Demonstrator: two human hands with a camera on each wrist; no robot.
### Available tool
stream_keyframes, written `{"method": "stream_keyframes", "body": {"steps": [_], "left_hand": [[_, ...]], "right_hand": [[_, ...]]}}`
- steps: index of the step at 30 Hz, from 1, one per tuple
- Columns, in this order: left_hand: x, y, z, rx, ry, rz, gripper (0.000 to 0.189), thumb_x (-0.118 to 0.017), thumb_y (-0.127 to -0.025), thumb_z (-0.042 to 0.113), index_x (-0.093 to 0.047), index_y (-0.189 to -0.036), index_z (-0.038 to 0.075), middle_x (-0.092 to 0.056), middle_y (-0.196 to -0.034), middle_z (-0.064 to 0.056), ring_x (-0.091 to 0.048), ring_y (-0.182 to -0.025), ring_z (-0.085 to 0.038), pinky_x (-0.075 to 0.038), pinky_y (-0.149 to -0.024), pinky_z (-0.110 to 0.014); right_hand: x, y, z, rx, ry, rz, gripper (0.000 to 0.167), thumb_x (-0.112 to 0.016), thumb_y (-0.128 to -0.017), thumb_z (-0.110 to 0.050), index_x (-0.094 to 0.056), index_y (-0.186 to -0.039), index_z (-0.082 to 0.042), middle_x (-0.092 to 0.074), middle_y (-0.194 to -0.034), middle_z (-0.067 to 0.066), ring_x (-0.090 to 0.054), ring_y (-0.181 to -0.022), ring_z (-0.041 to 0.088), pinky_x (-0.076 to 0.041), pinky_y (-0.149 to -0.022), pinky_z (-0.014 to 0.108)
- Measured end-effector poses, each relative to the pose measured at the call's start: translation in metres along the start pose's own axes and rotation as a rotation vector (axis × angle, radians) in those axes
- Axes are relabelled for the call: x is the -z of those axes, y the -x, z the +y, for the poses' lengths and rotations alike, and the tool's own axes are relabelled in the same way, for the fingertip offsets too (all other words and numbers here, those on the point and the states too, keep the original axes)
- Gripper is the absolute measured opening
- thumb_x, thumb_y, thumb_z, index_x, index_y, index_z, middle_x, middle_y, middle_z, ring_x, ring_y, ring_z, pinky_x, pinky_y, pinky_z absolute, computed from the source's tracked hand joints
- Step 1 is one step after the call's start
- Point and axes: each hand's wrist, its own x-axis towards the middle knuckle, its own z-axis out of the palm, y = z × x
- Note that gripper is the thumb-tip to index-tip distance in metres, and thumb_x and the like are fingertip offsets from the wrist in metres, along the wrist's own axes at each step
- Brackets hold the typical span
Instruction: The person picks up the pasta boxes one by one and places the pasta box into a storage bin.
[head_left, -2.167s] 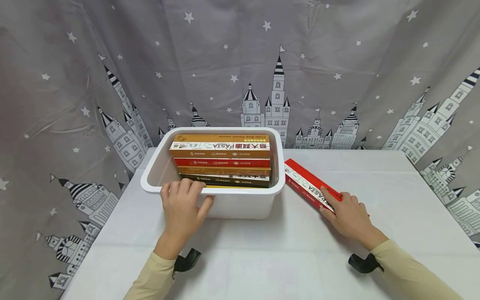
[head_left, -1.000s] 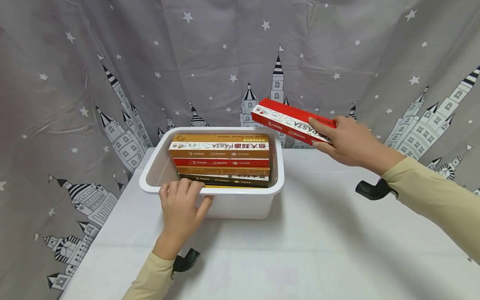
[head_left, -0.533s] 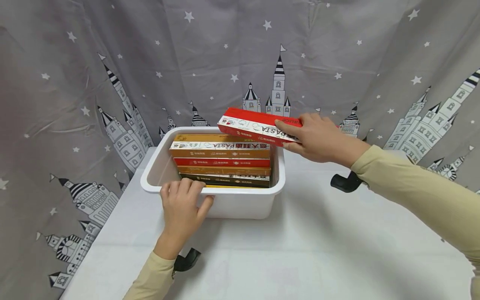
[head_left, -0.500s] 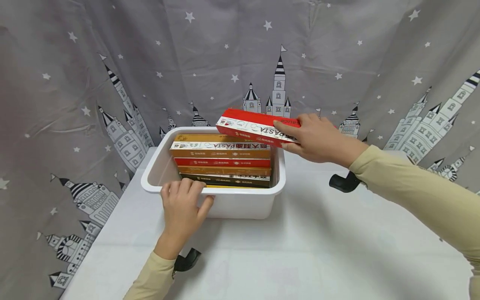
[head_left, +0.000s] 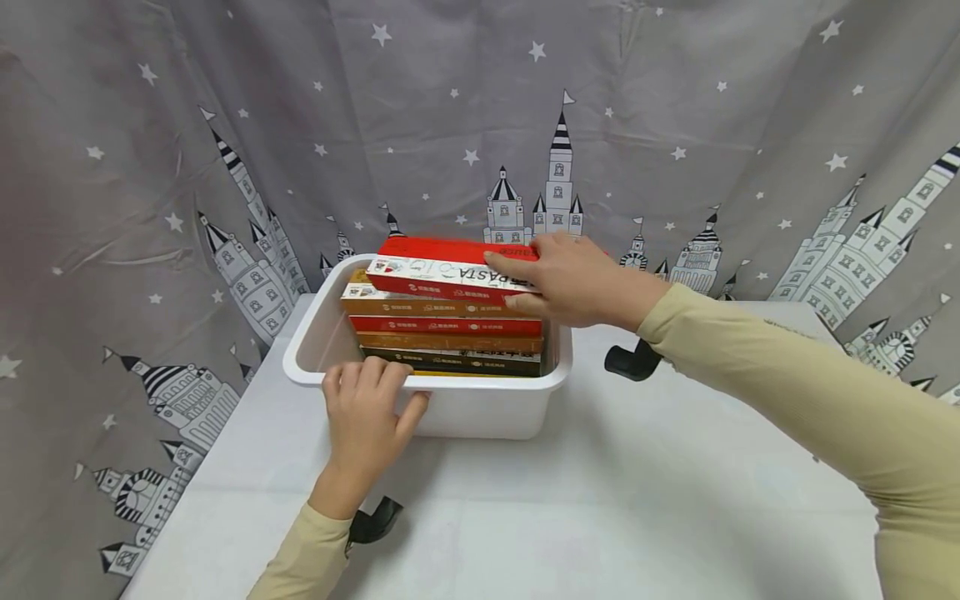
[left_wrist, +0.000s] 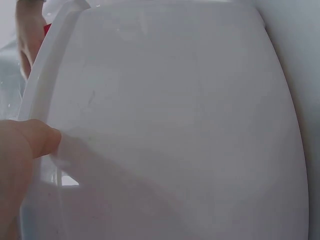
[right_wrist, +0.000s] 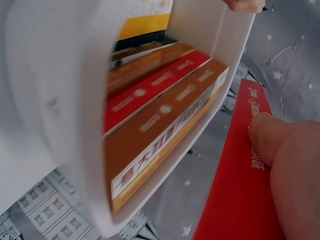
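A red pasta box (head_left: 442, 282) is gripped by my right hand (head_left: 566, 279), thumb on its near side and fingers over the top. It hovers above the back of a white plastic bin (head_left: 480, 412), slightly tilted. Inside the bin, several boxes stand in a row: an orange-brown pasta box (head_left: 420, 306) at the back, then a red box (head_left: 450, 325), a brown box (head_left: 450, 341) and a dark box (head_left: 450, 360). My left hand (head_left: 367, 417) holds the bin's front rim, fingers over the edge; its thumb (left_wrist: 42, 137) presses the outer wall in the left wrist view.
The bin stands on a white-covered table (head_left: 637, 500). A grey curtain (head_left: 480, 108) with castles and stars hangs right behind it. Black wrist camera mounts (head_left: 375, 521) stick out from both sleeves.
The right hand lifted the red pasta box off the table right of the bin and carried it left, then lowered it over the bin's back. The left hand stayed on the rim.
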Motion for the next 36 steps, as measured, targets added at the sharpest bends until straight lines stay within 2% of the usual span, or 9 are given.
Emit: {"method": "stream_keyframes", "body": {"steps": [9, 16, 23, 29, 36], "left_hand": [[0.002, 0.001, 0.0, 0.004, -0.005, -0.018, 0.023, -0.062, -0.084, 0.027, -0.066, -0.094, 0.006, -0.06, -0.086, -0.015, -0.05, -0.082, -0.037, -0.033, -0.09, -0.057], [0.002, 0.002, -0.001, 0.002, -0.018, -0.033, 0.023, -0.06, -0.087, 0.029, -0.065, -0.094, 0.007, -0.061, -0.089, -0.014, -0.05, -0.083, -0.037, -0.033, -0.091, -0.057], [0.003, 0.002, -0.001, 0.005, -0.023, -0.041, 0.024, -0.057, -0.088, 0.03, -0.065, -0.094, 0.008, -0.062, -0.091, -0.015, -0.054, -0.092, -0.038, -0.033, -0.094, -0.058], [0.002, 0.003, -0.001, 0.006, -0.017, -0.046, 0.023, -0.061, -0.086, 0.028, -0.065, -0.094, 0.007, -0.063, -0.094, -0.016, -0.056, -0.095, -0.04, -0.034, -0.095, -0.06], [0.004, 0.001, 0.0, 0.0, -0.031, -0.053, 0.023, -0.057, -0.089, 0.029, -0.064, -0.093, 0.007, -0.063, -0.093, -0.016, -0.056, -0.091, -0.04, -0.034, -0.095, -0.06]], "right_hand": [[0.001, -0.018, -0.031, 0.078, 0.023, -0.039, 0.066, -0.051, -0.1, -0.052, -0.027, -0.16, -0.041, -0.054, -0.136, 0.019, -0.052, -0.123, 0.033, -0.048, -0.101, 0.052], [-0.004, -0.027, -0.048, 0.123, 0.029, -0.103, 0.065, -0.049, -0.1, -0.056, -0.025, -0.159, -0.045, -0.047, -0.15, 0.019, -0.048, -0.135, 0.036, -0.043, -0.109, 0.056], [-0.011, -0.031, -0.065, 0.182, 0.059, -0.139, 0.063, -0.048, -0.1, -0.055, -0.028, -0.159, -0.044, -0.053, -0.142, 0.02, -0.051, -0.131, 0.036, -0.043, -0.111, 0.054], [-0.018, -0.037, -0.073, 0.192, 0.091, -0.188, 0.061, -0.048, -0.1, -0.056, -0.03, -0.158, -0.045, -0.053, -0.146, 0.019, -0.051, -0.134, 0.037, -0.045, -0.11, 0.055], [-0.023, -0.043, -0.076, 0.182, 0.113, -0.23, 0.059, -0.048, -0.101, -0.055, -0.033, -0.157, -0.044, -0.055, -0.145, 0.019, -0.053, -0.133, 0.039, -0.048, -0.107, 0.054]]}}
